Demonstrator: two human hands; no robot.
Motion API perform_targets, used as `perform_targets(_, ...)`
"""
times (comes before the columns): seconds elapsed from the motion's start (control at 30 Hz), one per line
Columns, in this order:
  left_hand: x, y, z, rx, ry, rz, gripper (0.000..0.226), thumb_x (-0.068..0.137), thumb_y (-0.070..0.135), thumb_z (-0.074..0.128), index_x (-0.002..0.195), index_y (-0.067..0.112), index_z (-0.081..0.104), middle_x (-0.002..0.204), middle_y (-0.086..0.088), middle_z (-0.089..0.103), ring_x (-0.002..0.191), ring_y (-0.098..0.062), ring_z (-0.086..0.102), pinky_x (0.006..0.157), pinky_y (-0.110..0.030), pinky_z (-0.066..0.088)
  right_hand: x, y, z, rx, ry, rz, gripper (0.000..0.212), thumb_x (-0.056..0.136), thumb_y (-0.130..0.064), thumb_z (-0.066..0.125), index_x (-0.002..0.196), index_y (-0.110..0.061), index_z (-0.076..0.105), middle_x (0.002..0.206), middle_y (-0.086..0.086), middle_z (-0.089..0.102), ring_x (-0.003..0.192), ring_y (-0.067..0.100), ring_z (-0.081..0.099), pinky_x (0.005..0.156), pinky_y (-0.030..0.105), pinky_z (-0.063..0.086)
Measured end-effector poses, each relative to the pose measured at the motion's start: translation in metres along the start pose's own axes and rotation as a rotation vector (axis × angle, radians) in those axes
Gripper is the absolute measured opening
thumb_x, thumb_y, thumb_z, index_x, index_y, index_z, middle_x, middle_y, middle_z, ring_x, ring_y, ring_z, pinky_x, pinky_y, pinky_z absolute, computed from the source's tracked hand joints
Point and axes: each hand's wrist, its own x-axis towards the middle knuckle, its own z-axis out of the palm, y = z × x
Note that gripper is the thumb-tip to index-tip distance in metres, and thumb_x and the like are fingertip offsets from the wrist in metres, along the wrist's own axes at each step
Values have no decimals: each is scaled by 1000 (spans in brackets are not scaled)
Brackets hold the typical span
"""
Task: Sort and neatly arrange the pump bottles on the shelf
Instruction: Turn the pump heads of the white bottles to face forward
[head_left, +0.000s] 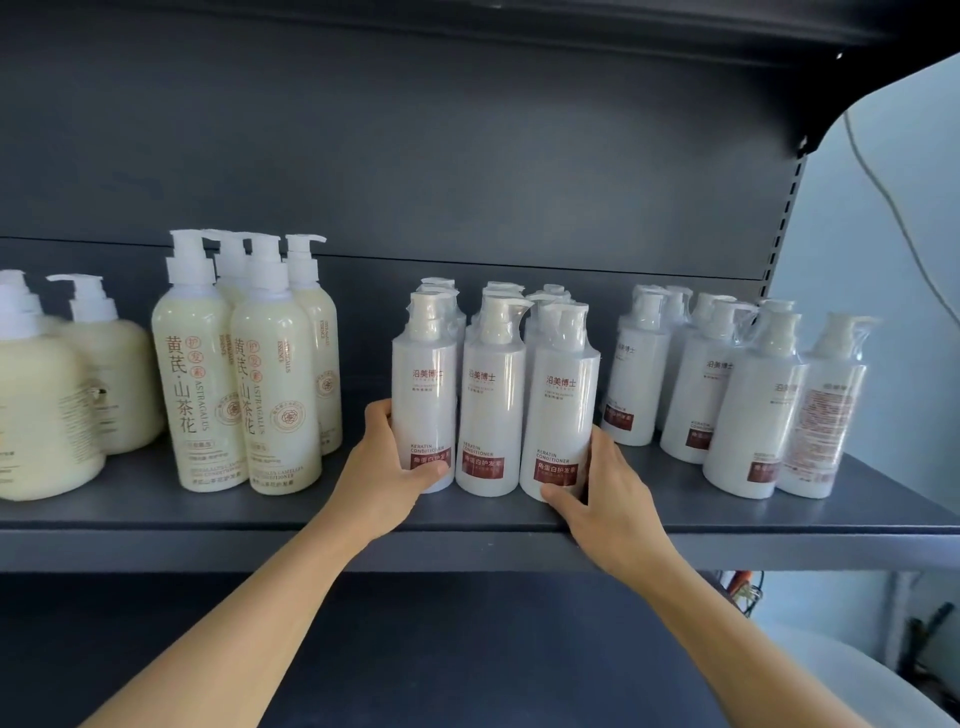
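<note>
**Two hands square up the white bottles**

On the far left of the shelf (156, 512) sit round cream bottles (47, 410). Next to them stand tall cream bottles (195, 384) with white pumps, packed close together.

In the middle is a block of white pump bottles (488, 410), each in clear wrap. They stand in three rows going back. The left hand (387, 475) holds the left front bottle (425, 400), with the thumb curled across its red label and the other fingers around its side. The right hand (605, 486) holds the right front bottle (558, 410) low down, fingers bent around it. I think both hands squeeze the block so it lines up straight.

On the right, more white wrapped bottles (727, 395) stand loose and uneven. One shows its back label. These probably need tidying next.
</note>
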Motion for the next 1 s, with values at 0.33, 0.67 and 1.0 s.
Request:
perform_targets(0.33, -4, 4, -1, -20, 36, 13, 91, 77, 20, 75, 144, 23, 13, 134, 3, 43, 116, -15, 50, 94, -29, 43, 3, 1, -7, 84, -75, 35, 59, 85, -25, 65, 135, -22, 34, 126, -7, 51, 106, 8, 51, 88, 21, 40)
perform_targets(0.67, 5, 105, 11, 437, 363, 669, 75, 74, 21, 74, 137, 16, 34, 149, -5, 25, 135, -23, 21, 109, -33, 19, 23, 16, -115, -22, 106, -82, 50, 86, -22, 64, 131, -19, 43, 115, -4, 56, 105, 10, 55, 95, 28, 46)
perform_targets(1.0, 92, 224, 81, 848, -113, 577, 50, 92, 27, 55, 139, 24, 37, 140, 4, 44, 131, -19, 35, 104, -35, 33, 109, 16, -221, -351, 132, -306, 29, 90, -4, 49, 117, -11, 58, 118, 5, 61, 111, 21, 57, 92, 26, 42)
